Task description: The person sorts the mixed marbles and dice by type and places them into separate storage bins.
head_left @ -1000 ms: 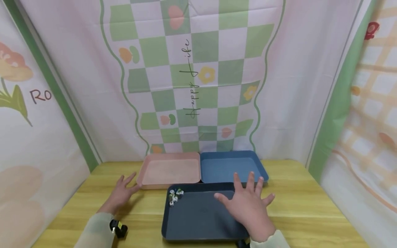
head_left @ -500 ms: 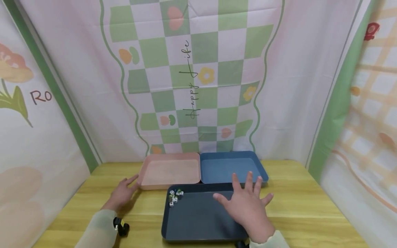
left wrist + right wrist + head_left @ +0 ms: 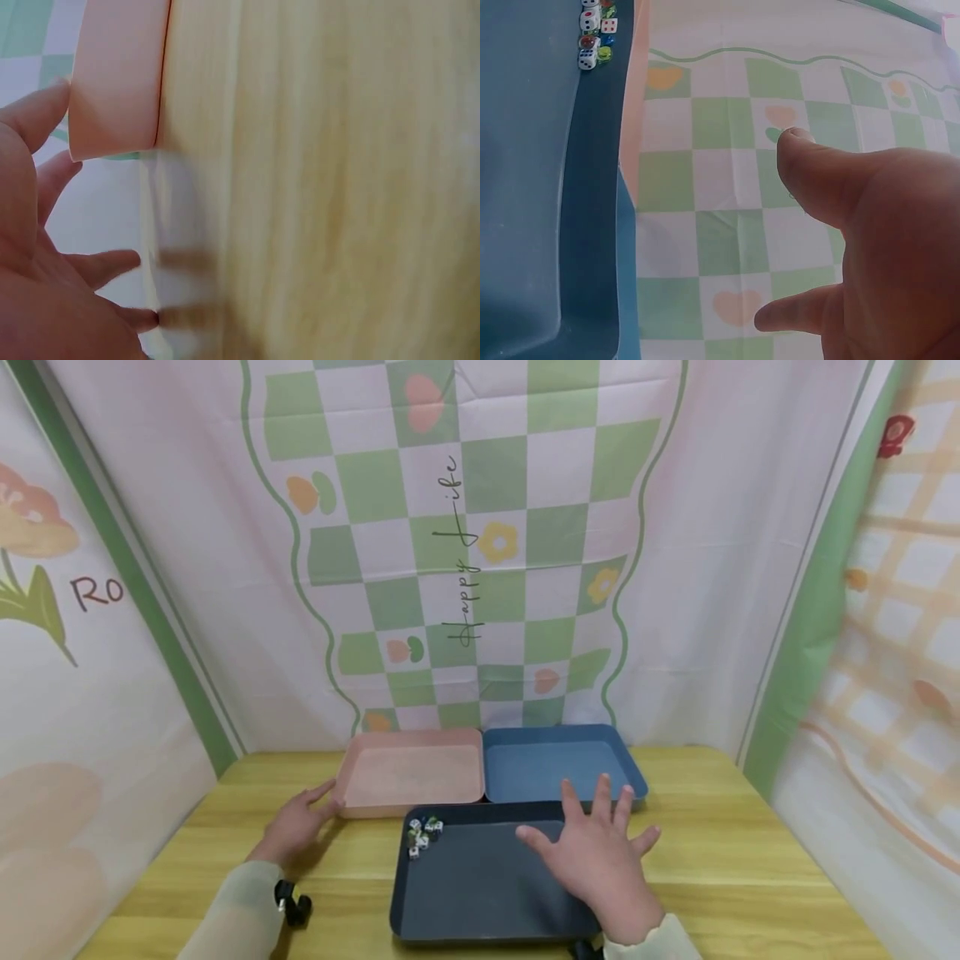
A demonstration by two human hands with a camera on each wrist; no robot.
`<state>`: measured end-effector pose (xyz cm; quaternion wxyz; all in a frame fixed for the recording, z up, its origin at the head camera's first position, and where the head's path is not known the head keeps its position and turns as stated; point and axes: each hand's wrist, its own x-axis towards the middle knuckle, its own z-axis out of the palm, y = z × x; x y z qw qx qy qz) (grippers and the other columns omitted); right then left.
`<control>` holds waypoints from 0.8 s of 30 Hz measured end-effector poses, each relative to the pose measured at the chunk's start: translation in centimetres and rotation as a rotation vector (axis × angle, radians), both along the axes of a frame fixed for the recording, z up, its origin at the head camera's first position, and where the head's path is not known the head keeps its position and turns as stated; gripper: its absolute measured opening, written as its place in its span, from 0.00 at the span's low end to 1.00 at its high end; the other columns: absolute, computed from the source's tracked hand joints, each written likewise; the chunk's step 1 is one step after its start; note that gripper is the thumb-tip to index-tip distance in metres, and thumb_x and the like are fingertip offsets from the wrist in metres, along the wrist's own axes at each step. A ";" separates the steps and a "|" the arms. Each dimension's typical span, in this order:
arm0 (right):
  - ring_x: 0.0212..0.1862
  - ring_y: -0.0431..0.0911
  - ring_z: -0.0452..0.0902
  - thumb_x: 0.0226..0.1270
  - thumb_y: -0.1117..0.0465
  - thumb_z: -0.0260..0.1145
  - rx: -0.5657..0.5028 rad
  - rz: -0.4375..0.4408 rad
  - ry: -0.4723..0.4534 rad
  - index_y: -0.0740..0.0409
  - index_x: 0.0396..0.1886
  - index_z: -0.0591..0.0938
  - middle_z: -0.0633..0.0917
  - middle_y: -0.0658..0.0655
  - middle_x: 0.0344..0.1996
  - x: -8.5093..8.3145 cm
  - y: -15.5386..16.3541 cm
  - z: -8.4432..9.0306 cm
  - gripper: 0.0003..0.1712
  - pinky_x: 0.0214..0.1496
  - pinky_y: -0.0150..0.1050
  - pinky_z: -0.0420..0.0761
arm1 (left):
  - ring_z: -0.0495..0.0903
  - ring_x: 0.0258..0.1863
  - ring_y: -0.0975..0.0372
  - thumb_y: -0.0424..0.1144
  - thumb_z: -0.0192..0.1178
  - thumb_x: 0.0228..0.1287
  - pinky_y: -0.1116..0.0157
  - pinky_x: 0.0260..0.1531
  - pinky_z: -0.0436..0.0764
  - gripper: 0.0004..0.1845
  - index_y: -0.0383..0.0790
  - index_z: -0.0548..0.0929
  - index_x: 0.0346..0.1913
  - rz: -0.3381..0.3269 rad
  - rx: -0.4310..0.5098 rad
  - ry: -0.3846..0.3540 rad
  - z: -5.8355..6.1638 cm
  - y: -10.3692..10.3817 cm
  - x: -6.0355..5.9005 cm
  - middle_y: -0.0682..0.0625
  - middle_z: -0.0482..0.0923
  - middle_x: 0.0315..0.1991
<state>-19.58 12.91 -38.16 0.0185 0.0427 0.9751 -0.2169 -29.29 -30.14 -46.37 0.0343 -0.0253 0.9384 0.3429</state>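
- Dark tray on bench; dice clustered in its far-left corner.
- R hand above tray, fingers spread, holding nothing.
- L hand flat, fingers relaxed, beside pink tray.

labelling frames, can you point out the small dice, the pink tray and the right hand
small white dice [image 3: 422, 837], head view, middle of the cluster
pink rectangular plastic tray [image 3: 408, 774], head view, bare floor
right hand [image 3: 600, 856], head view, back of hand

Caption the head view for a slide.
Open right hand over dark tray with dice; left hand beside pink tray.
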 end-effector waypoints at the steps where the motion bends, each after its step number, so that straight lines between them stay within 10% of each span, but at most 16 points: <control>1: 0.71 0.75 0.19 0.43 0.09 0.45 0.003 0.002 -0.003 0.59 0.79 0.57 0.35 0.78 0.74 -0.1 0.0 0.0 0.75 0.52 0.83 0.22 | 0.50 0.70 0.29 0.65 0.48 0.72 0.22 0.55 0.35 0.37 0.51 0.62 0.77 0.005 -0.010 -0.008 0.1 0.0 0.0 0.30 0.54 0.74; 13: 0.72 0.71 0.50 0.58 0.25 0.64 -0.251 0.204 0.088 0.53 0.78 0.61 0.53 0.73 0.75 -2.6 1.0 0.9 0.57 0.62 0.72 0.62 | 0.55 0.68 0.30 0.61 0.57 0.69 0.32 0.63 0.53 0.38 0.46 0.64 0.76 -0.036 0.031 -0.024 0.5 -0.6 -0.5 0.27 0.58 0.71; 24: 0.71 0.59 0.61 0.62 0.43 0.73 -0.512 0.342 0.185 0.46 0.74 0.70 0.68 0.56 0.72 -6.0 1.3 -0.1 0.42 0.67 0.59 0.66 | 0.55 0.69 0.32 0.57 0.60 0.70 0.34 0.65 0.53 0.36 0.46 0.67 0.74 -0.024 0.070 -0.020 0.7 -0.4 -0.5 0.30 0.59 0.72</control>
